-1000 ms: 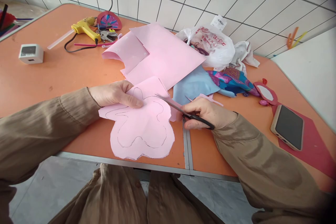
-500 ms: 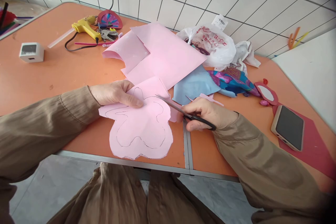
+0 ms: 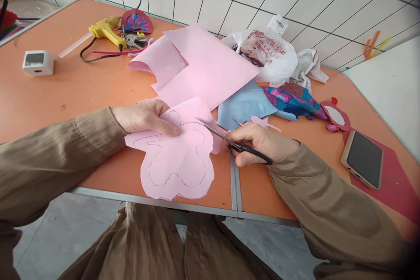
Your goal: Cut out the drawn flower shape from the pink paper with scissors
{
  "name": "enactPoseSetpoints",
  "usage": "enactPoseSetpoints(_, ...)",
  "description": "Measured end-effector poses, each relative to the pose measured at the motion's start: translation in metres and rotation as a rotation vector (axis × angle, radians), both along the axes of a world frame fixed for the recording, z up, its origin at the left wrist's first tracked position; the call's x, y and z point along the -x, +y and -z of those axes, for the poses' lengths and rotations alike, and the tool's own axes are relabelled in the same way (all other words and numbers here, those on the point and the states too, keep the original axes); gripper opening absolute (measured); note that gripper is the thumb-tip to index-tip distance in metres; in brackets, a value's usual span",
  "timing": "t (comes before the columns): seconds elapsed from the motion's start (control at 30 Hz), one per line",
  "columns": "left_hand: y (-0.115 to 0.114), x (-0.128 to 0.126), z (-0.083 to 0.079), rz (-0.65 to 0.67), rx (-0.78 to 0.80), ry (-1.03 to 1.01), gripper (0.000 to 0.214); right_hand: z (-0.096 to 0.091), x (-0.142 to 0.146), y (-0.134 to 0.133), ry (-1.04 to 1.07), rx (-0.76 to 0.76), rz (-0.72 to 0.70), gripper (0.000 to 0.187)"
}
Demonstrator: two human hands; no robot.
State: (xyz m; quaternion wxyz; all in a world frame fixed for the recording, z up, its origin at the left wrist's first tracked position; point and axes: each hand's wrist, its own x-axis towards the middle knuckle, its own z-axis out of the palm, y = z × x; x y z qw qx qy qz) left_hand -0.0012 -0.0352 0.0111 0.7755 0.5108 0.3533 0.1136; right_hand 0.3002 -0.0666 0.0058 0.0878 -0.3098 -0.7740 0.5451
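Note:
My left hand (image 3: 147, 118) pinches a pink sheet (image 3: 179, 155) by its upper left part, thumb on top. The sheet has a wavy cut edge, and a curved outline is drawn on it in dark pen. In my right hand (image 3: 254, 142) is a pair of scissors (image 3: 218, 132) with black handles. Their blades point left across the upper right part of the sheet and look nearly closed. A piece of pink material shows beneath the sheet at its right side. Small pink offcuts (image 3: 260, 122) lie just beyond my right hand.
Behind my hands lie large pink sheets (image 3: 210, 65) and a light blue piece (image 3: 244, 104). A yellow glue gun (image 3: 106, 33), keys (image 3: 134, 40) and a white cube-shaped device (image 3: 38, 63) are at left. A plastic bag (image 3: 274, 54) sits by the wall; a phone (image 3: 362, 159) rests on red material at right.
The upper corner of the pink sheet beside the blades looks more rounded, and the sheet's lower part has tilted slightly. Both hands have barely moved, and the view has shifted a little.

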Motion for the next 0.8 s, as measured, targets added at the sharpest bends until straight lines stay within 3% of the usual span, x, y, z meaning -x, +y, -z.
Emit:
enactPoseSetpoints(0.33, 0.0009, -0.0008, 0.0012, 0.002, -0.048, 0.031, 0.025, 0.0025, 0.0037, -0.0009, 0.027, -0.137, -0.003, 0.059)
enactPoseSetpoints(0.8, 0.0009, 0.0000, 0.0001, 0.086, 0.015, -0.041, 0.014, 0.0002, 0.0024, 0.0015, -0.050, -0.112, -0.036, 0.059)
